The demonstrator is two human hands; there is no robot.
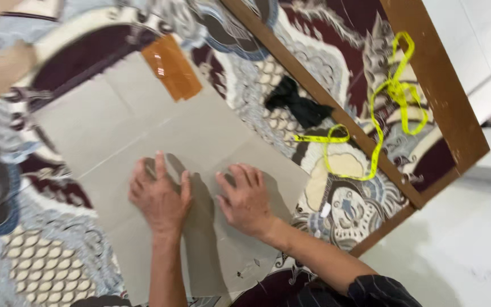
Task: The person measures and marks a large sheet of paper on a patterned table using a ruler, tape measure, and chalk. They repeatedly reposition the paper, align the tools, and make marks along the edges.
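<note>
- Both hands lie flat, palms down and fingers spread, on a sheet of grey-brown pattern paper (200, 142); neither grips anything, they only press.
- The left hand (159, 196) sits on the sheet's near middle, fingers pointing away from the person; the right hand (246, 199) lies just beside it, apart, fingers angled the same way, with a dark striped sleeve (365, 290) at the forearm's near end.
- The paper is thin, matte and smooth, with straight fold creases crossing it beyond the fingertips and small marks near the right wrist; its long axis runs from the near edge under the forearms diagonally away toward the upper left.
- Under the sheet lies printed fabric (41, 256), soft-looking and ornate, in maroon, cream, grey and blue with scale-like and curling motifs, spread all around the hands.
- Beyond the left fingertips, at the sheet's far edge, rests a glossy orange-brown translucent rectangle (171, 67).
- Beyond and to the right of the right hand lies a crumpled black scrap of cloth (298, 102), and past that a bright yellow measuring tape (387, 102) looping loosely over the fabric.
- A brown wooden frame (433, 74) with a worn edge borders the work surface on the right.
- Past the frame, a pale smooth floor (456, 239).
</note>
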